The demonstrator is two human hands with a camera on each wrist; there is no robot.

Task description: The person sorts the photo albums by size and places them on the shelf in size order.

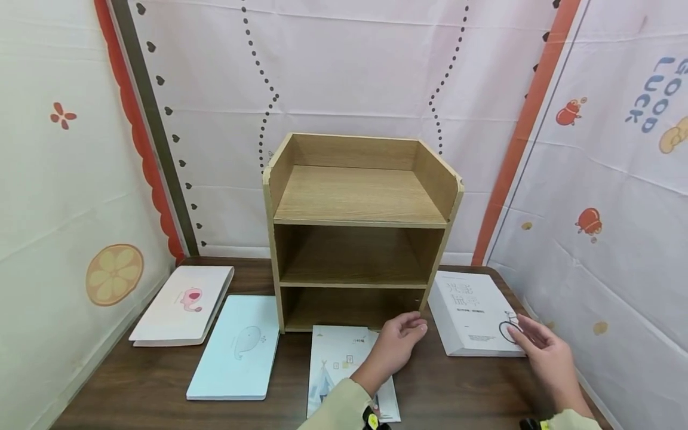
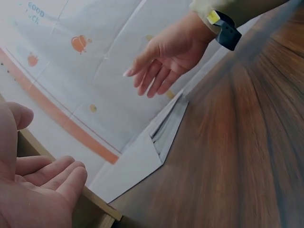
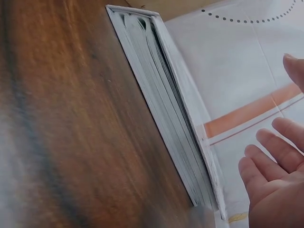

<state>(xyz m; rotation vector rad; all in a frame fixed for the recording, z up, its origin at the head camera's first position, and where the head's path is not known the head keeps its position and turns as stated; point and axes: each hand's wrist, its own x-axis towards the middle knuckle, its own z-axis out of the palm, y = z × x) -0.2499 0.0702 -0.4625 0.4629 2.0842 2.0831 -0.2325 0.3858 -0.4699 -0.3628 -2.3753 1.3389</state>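
A thick white book (image 1: 467, 319) with a bicycle drawing lies on the table's right side. Over its near right corner my right hand (image 1: 548, 358) hovers with loosely extended fingers. The right wrist view shows that palm bare beside the book's page edges (image 3: 164, 107). My left hand (image 1: 395, 346) is held near the lower right front of a wooden shelf (image 1: 360, 194), its forearm passing over white notebooks with a tent drawing (image 1: 325, 376). In the left wrist view its fingers (image 2: 59, 173) are relaxed, and nothing is between them and the thumb.
A light blue whale notebook (image 1: 233, 352) and a white book with a pink elephant (image 1: 177, 310) lie left of the shelf. The three-level shelf stands at the back of the dark wooden table (image 1: 430, 394). Printed white cloth (image 1: 349, 71) hangs around three sides.
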